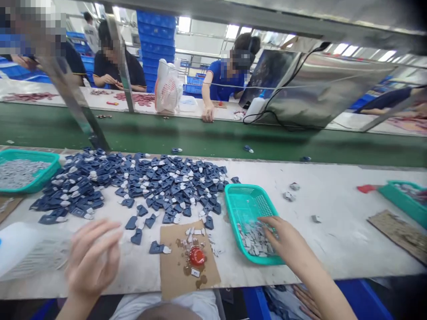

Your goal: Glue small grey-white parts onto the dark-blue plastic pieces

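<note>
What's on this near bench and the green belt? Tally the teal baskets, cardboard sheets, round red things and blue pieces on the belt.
Teal baskets: 3
Cardboard sheets: 3
Round red thing: 1
Blue pieces on the belt: 3
Total: 10

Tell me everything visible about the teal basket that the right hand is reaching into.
The teal basket is a shallow, open, rounded rectangle, apparently plastic, with a solid rim and perforated walls. It sits upright on the white worktop, right of the cardboard. Small pale grey pieces fill its near end; its far end shows bare bottom. The right hand reaches over its right side, fingers at the pieces.
</note>
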### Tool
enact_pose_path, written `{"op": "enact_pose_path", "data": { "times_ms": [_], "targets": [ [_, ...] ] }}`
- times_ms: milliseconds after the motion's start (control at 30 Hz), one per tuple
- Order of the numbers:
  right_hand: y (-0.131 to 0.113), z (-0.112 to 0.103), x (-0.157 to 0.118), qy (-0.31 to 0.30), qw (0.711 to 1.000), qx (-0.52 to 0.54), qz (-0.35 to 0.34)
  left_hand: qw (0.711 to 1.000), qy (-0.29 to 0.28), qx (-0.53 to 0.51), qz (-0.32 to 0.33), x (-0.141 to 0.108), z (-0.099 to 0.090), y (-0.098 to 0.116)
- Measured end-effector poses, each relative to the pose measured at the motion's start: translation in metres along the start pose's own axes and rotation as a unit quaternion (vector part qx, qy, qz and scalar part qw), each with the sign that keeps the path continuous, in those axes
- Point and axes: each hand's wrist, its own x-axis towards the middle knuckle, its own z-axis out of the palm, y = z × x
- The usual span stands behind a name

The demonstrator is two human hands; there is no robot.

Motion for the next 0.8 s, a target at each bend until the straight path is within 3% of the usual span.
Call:
{"op": "enact_pose_path", "data": {
  "times_ms": [67,133,167,233,367,467,567,700,800],
  "targets": [
    [0.004,0.004,0.002,-0.042,0.999,0.012,-0.004,0.979,-0.075,0.133,0.133,0.047,0.048,0.011],
    [0.003,0.006,0.004,-0.072,0.997,0.029,-0.008,0.941,-0.169,0.242,0.165,0.104,0.097,0.017],
    [0.002,0.007,0.004,-0.08,0.996,0.034,-0.008,0.916,-0.21,0.303,0.161,0.133,0.119,0.017],
    [0.0,0.008,0.004,-0.092,0.995,0.037,-0.007,0.898,-0.242,0.338,0.144,0.184,0.158,0.008],
    [0.001,0.006,0.004,-0.117,0.992,0.044,-0.004,0.868,-0.285,0.397,0.089,0.247,0.206,-0.024],
    [0.002,0.005,0.005,-0.133,0.99,0.052,-0.003,0.848,-0.323,0.417,0.049,0.268,0.222,-0.043],
    [0.003,0.007,0.007,-0.132,0.989,0.057,0.013,0.846,-0.348,0.403,0.032,0.278,0.229,-0.05],
    [0.006,0.008,0.009,-0.101,0.989,0.096,0.038,0.871,-0.362,0.33,0.033,0.275,0.232,-0.038],
    [0.008,0.008,0.008,-0.08,0.981,0.169,0.043,0.89,-0.39,0.235,0.023,0.252,0.242,-0.019]
  ]
}}
